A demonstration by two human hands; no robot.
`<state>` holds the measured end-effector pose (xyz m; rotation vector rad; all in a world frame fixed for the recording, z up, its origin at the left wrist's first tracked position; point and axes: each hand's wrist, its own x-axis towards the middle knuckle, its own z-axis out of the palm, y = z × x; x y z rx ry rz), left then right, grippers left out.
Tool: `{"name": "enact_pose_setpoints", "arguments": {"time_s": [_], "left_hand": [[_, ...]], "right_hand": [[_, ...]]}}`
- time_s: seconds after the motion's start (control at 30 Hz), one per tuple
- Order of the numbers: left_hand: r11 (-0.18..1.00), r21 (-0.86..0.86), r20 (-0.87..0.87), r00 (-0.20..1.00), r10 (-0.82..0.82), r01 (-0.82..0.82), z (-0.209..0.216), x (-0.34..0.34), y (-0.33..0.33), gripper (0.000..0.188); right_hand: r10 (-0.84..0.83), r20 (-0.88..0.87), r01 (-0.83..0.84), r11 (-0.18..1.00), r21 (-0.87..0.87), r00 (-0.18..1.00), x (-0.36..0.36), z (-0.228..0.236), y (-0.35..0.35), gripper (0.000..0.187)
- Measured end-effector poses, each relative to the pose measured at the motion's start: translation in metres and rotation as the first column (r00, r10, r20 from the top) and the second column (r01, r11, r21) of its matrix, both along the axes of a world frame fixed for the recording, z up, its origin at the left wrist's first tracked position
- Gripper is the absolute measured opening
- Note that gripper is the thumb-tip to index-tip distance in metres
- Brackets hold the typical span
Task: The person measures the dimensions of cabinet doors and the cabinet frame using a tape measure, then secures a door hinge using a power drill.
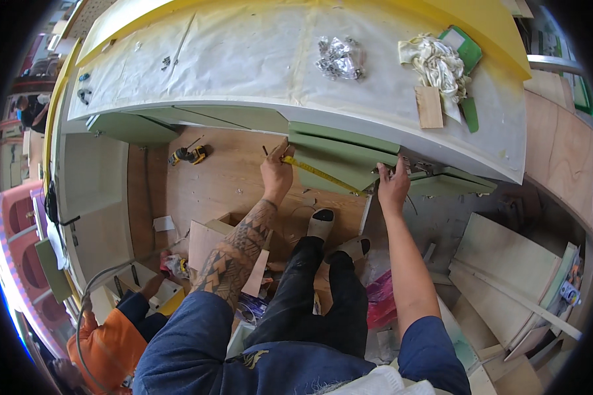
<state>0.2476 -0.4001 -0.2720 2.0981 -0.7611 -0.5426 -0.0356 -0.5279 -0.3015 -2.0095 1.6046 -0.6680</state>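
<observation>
A yellow tape measure [323, 174] stretches slantwise across the green drawer front [336, 153] under the worktop. My left hand [277, 176] grips the tape at its left end, fingers closed, and a thin dark stick like a pencil [265, 151] pokes out from it. At the right edge of the green panel my right hand [393, 187] has its fingers bent and closed near the tape's other end. Something small and dark shows by its fingertips, too small to name. Beside it, the green door [458, 184] stands swung out.
On the film-covered worktop [244, 62] lie a bag of metal fittings [340, 58], white gloves [435, 69] and a wood block [429, 107]. A yellow-black cordless drill [190, 155] rests on the floor. Panels [501, 276] lean at right; a person in orange [109, 349] works at lower left.
</observation>
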Motion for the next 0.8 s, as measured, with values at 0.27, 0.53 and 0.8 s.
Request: {"name": "enact_pose_setpoints", "arguments": {"time_s": [0.27, 0.53, 0.8], "left_hand": [[0.99, 0.143, 0.001, 1.0, 0.004, -0.004, 0.012, -0.01, -0.026, 0.048], [0.991, 0.133, -0.035, 0.999, 0.007, -0.003, 0.01, -0.012, -0.029, 0.046], [0.987, 0.152, 0.065, 0.997, 0.036, -0.045, 0.004, -0.014, -0.029, 0.045]], "right_hand": [[-0.05, 0.09, 0.036, 0.989, 0.145, 0.995, 0.002, 0.022, -0.006, 0.047], [-0.076, 0.219, 0.04, 0.985, 0.166, 0.973, 0.002, 0.026, -0.01, 0.039], [-0.051, 0.114, 0.041, 0.995, 0.092, 0.992, 0.003, 0.035, -0.011, 0.032]]}}
